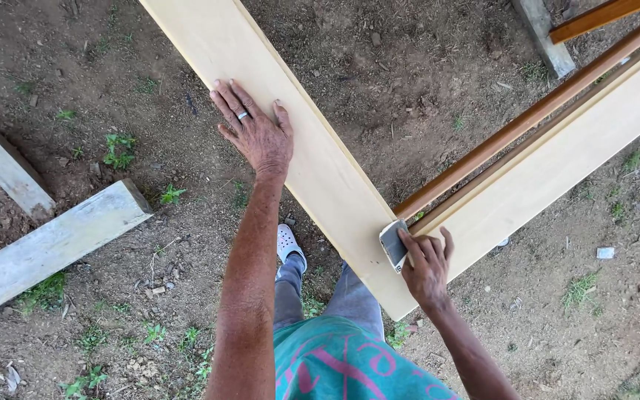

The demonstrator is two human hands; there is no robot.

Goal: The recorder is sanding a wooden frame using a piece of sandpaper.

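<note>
Bare brown dirt ground (98, 59) with scattered tufts of green weed fills the view, seen from above. Across it runs a long pale plank (312, 155), slanting from the top left down toward the lower middle, where its near end sits just in front of the person's legs. A second pale board (557, 163) comes in from the upper right and meets the plank's right edge near that end, with a reddish-brown wooden strip (527, 118) lying along its upper side. Two weathered grey timbers (46, 248) lie on the dirt at the left, well apart from the plank. The person's left arm stretches forward, nearly straight, and the left hand (257, 133) lies flat on the plank's upper face, palm down, fingers spread and extended, a ring on one finger; it grips nothing and only presses on the wood. The right arm is bent and shorter in reach, and the right hand (427, 263) is curled closed around a small grey sanding block (393, 243), held against the plank's right edge just where the second board joins. Below, between the arms, show a teal shirt with pink marks, grey trousers and a white perforated clog (288, 241) on the dirt under the plank.
</note>
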